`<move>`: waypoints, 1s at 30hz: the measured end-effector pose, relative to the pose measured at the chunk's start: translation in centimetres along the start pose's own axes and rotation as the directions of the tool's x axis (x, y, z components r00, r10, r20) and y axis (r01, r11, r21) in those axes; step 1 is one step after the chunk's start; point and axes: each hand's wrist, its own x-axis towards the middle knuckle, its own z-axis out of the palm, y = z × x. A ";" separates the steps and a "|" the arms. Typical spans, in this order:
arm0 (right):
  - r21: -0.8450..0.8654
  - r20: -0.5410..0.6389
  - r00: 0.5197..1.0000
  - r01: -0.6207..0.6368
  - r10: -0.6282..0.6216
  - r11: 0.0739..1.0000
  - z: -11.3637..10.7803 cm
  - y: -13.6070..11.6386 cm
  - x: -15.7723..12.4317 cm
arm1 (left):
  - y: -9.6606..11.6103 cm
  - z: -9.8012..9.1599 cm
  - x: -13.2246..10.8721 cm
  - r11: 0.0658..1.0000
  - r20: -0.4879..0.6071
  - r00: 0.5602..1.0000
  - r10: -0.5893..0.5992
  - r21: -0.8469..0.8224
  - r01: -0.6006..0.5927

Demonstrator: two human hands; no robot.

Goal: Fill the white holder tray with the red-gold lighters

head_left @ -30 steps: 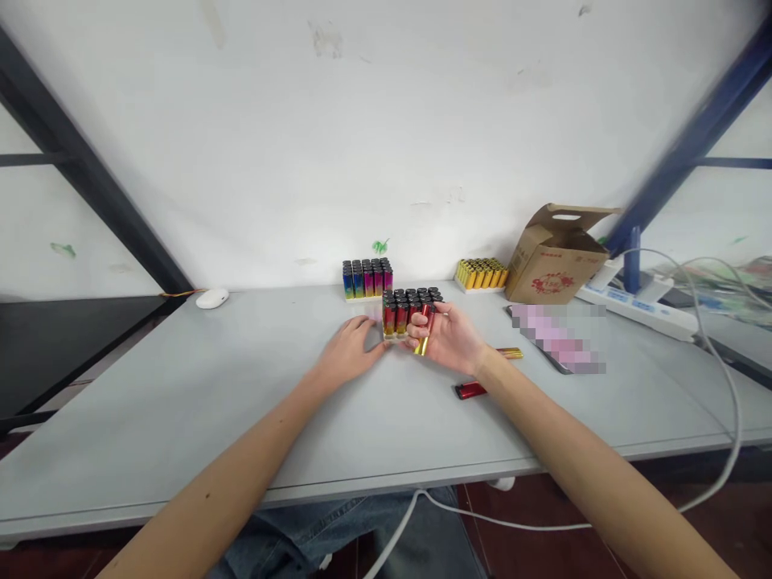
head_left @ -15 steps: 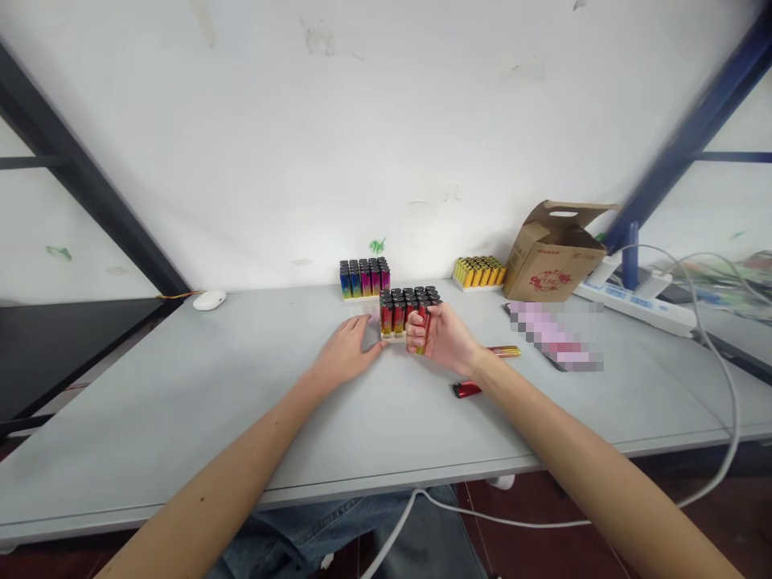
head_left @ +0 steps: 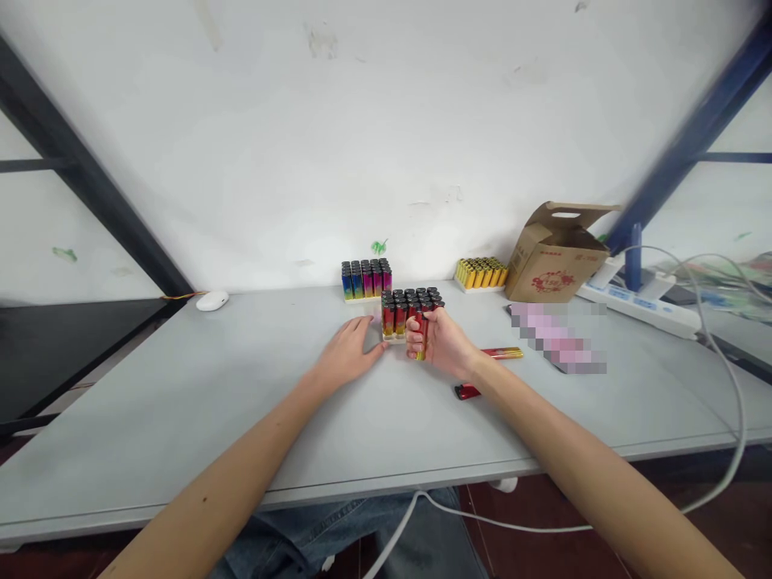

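Note:
My right hand [head_left: 443,339] is closed around an upright red-and-gold lighter [head_left: 421,338], thumb by its top. Just behind it stands a block of similar red-and-gold lighters [head_left: 396,318] with black tops, in rows on a pale tray [head_left: 395,342]. My left hand [head_left: 346,354] lies on the table with fingers stretched out, its fingertips close to the left side of this tray. Near my right wrist lie a red-and-gold lighter [head_left: 507,353] and another red lighter with a black end [head_left: 466,392], both partly hidden by my forearm.
Toward the wall stand a tray of blue and pink lighters [head_left: 367,280] and a tray of yellow lighters [head_left: 482,273]. An open cardboard box [head_left: 552,265], a blurred flat object [head_left: 558,338] and a white power strip [head_left: 657,312] with cables are on the right. A white rounded device [head_left: 212,301] sits left.
My right hand has lowered a little, and the lighter in it shows more clearly in front of the block. My left hand stays in place. The view has shifted slightly.

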 end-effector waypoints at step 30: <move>-0.521 0.050 0.887 0.415 -0.459 0.746 -0.2 0.9 -0.1 | -0.3 -0.2 0.0 0.997 0.008 0.997 0.071 0.020 -0.071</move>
